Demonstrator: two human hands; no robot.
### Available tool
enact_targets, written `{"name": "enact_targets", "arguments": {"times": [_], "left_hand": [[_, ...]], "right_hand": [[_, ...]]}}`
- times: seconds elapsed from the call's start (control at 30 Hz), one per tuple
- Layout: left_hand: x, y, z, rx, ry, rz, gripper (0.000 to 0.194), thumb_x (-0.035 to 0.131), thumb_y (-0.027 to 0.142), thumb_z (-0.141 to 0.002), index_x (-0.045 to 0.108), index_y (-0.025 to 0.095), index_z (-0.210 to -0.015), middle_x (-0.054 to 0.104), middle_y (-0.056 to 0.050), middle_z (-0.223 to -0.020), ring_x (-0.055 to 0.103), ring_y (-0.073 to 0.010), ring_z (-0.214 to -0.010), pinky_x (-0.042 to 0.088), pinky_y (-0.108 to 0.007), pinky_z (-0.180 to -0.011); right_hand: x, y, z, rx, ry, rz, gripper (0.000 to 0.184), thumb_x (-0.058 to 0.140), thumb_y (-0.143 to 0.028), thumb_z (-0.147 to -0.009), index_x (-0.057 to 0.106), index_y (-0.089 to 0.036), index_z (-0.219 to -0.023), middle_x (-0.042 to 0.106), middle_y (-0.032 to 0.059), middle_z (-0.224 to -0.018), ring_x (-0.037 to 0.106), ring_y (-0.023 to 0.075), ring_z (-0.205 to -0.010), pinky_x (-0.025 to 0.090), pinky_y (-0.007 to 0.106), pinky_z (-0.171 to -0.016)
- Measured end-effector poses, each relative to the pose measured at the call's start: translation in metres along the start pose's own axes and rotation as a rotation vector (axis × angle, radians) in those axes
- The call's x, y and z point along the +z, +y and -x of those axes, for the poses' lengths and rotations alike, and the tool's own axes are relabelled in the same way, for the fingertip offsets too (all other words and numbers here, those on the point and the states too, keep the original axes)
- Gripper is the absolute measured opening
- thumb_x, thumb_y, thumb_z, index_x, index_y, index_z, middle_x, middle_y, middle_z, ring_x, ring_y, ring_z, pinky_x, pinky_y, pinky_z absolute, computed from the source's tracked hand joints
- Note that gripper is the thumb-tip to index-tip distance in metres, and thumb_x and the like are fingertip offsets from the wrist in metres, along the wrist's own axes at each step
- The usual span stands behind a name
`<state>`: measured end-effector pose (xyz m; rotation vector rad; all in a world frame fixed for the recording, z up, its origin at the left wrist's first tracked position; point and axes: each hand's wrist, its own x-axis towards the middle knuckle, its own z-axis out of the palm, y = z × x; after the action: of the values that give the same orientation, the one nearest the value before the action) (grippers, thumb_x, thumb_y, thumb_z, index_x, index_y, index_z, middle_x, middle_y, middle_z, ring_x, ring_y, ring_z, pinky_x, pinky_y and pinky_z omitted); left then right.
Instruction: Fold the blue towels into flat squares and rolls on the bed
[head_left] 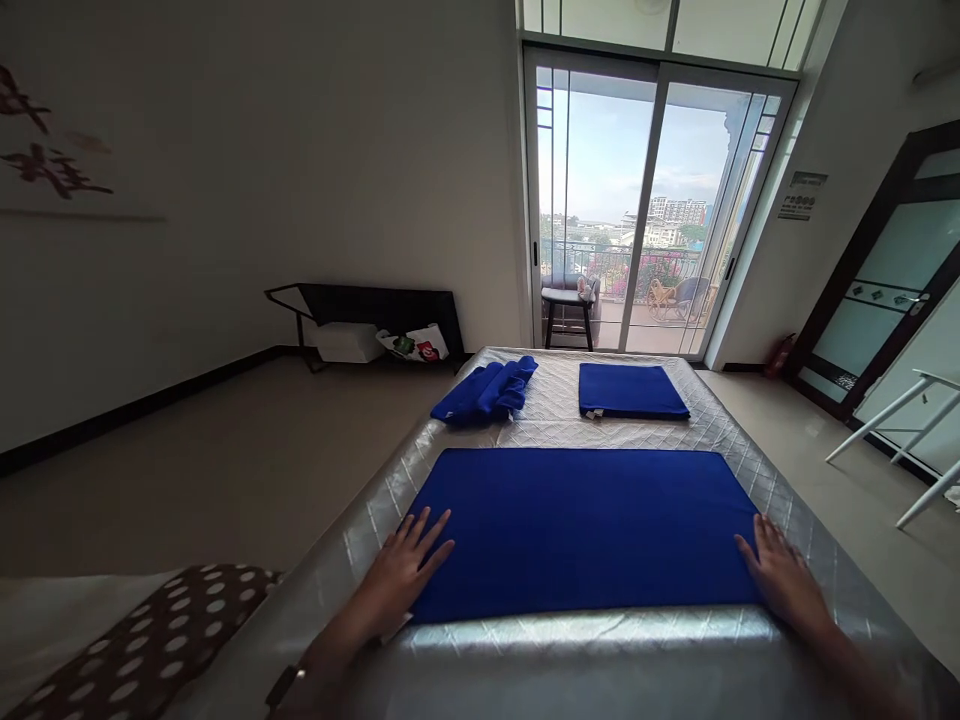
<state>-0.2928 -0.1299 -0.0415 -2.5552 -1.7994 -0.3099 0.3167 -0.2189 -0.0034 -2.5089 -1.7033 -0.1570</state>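
A blue cloth (592, 530) lies spread flat in a wide rectangle on the quilted mattress (555, 433). My left hand (405, 568) rests on its left edge with the fingers spread. At the right edge my right hand (784, 570) lies flat, fingers stretched out. Neither hand grips anything. Beyond the spread cloth, a crumpled blue cloth (487, 390) sits at the left. To its right is a neatly folded blue cloth (631, 390) with a small white tag at its near corner.
A brown polka-dot fabric (150, 640) is at the lower left. By the wall stands a low black rack (382, 310) with a white box (349, 342). Sliding glass doors (652, 200) are behind the mattress. White-legged furniture (892, 420) stands at the right.
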Motion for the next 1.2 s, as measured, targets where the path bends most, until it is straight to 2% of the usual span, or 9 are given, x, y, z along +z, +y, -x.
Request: {"name": "enact_targets", "arguments": {"times": [0.1,0.17,0.27,0.43,0.57,0.7,0.83,1.03,1.2], "left_hand": [[-0.007,-0.014,-0.017,-0.15,-0.074,0.064,0.059,0.032,0.048,-0.1,0.036,0.027,-0.155,0.042,-0.013,-0.158,0.033,-0.0343,-0.149,0.035,-0.057,-0.115],[-0.015,-0.014,-0.039,-0.214,-0.058,0.065,0.063,0.031,0.051,-0.1,0.036,0.022,-0.155,0.037,-0.017,-0.16,0.03,-0.0341,-0.15,0.032,-0.057,-0.117],[-0.026,-0.003,-0.085,-0.125,-0.031,0.038,0.062,0.031,0.051,-0.1,0.042,0.02,-0.153,0.037,-0.016,-0.161,0.029,-0.0319,-0.15,0.028,-0.055,-0.12],[-0.027,0.017,-0.146,-0.009,-0.066,-0.004,0.056,0.031,0.044,-0.101,0.047,0.022,-0.149,0.045,-0.012,-0.157,0.037,-0.0285,-0.147,0.027,-0.054,-0.12],[-0.012,0.013,-0.157,-0.057,-0.037,-0.034,0.055,0.026,0.041,-0.102,0.045,0.024,-0.151,0.048,-0.011,-0.155,0.037,-0.0259,-0.147,0.027,-0.053,-0.12],[-0.003,0.0,-0.154,-0.1,-0.048,-0.051,0.056,0.027,0.041,-0.102,0.042,0.021,-0.153,0.042,-0.013,-0.158,0.035,-0.0295,-0.148,0.028,-0.053,-0.119],[-0.004,-0.017,-0.152,-0.17,-0.024,0.008,0.058,0.025,0.04,-0.102,0.046,0.018,-0.15,0.045,-0.015,-0.156,0.037,-0.0311,-0.147,0.034,-0.052,-0.116],[-0.015,-0.034,-0.147,-0.282,0.138,0.038,0.055,0.028,0.038,-0.098,0.064,0.014,-0.132,0.058,-0.016,-0.144,0.048,-0.0317,-0.138,0.035,-0.049,-0.117],[-0.025,-0.031,-0.145,-0.333,0.193,0.097,0.046,0.034,0.039,-0.095,0.07,0.017,-0.112,0.07,-0.012,-0.123,0.063,-0.0279,-0.114,0.05,-0.04,-0.102]], "right_hand": [[-0.003,0.013,-0.005,0.015,0.021,-0.001,0.039,0.06,-0.043,-0.097,0.058,-0.025,-0.132,0.055,0.0094,-0.14,0.058,0.025,-0.12,0.05,0.05,-0.101],[-0.004,-0.003,-0.013,0.001,0.026,-0.007,0.045,0.052,-0.048,-0.1,0.054,-0.027,-0.14,0.048,0.0106,-0.15,0.05,0.0283,-0.132,0.042,0.053,-0.11],[-0.011,-0.066,-0.032,-0.113,0.006,-0.038,0.054,0.029,-0.051,-0.104,0.039,-0.032,-0.155,0.03,0.0023,-0.165,0.025,0.0261,-0.151,0.023,0.047,-0.122],[-0.033,-0.208,-0.061,-0.492,-0.229,-0.227,0.058,0.027,-0.047,-0.103,0.033,-0.026,-0.158,0.026,0.0019,-0.166,0.015,0.0208,-0.154,0.016,0.042,-0.124],[-0.03,-0.256,-0.074,-0.493,-0.298,-0.25,0.062,0.023,-0.047,-0.104,0.028,-0.021,-0.159,0.025,0.0045,-0.165,0.012,0.0194,-0.155,0.011,0.042,-0.125],[-0.017,-0.237,-0.09,-0.397,-0.278,-0.199,0.063,0.021,-0.045,-0.103,0.021,-0.018,-0.161,0.023,0.0046,-0.165,0.01,0.0179,-0.155,0.008,0.042,-0.125],[-0.013,-0.177,-0.115,-0.249,-0.243,-0.102,0.06,0.022,-0.035,-0.103,0.024,-0.015,-0.16,0.025,0.0069,-0.165,0.016,0.0193,-0.154,0.013,0.042,-0.124],[-0.018,-0.074,-0.147,-0.198,-0.105,-0.12,0.051,0.03,-0.027,-0.101,0.054,-0.021,-0.145,0.051,0.0081,-0.152,0.045,0.021,-0.141,0.032,0.035,-0.117],[-0.026,-0.046,-0.155,-0.212,-0.078,-0.168,0.036,0.042,-0.026,-0.096,0.071,-0.023,-0.117,0.069,0.0093,-0.125,0.061,0.0246,-0.12,0.043,0.036,-0.105]]}}
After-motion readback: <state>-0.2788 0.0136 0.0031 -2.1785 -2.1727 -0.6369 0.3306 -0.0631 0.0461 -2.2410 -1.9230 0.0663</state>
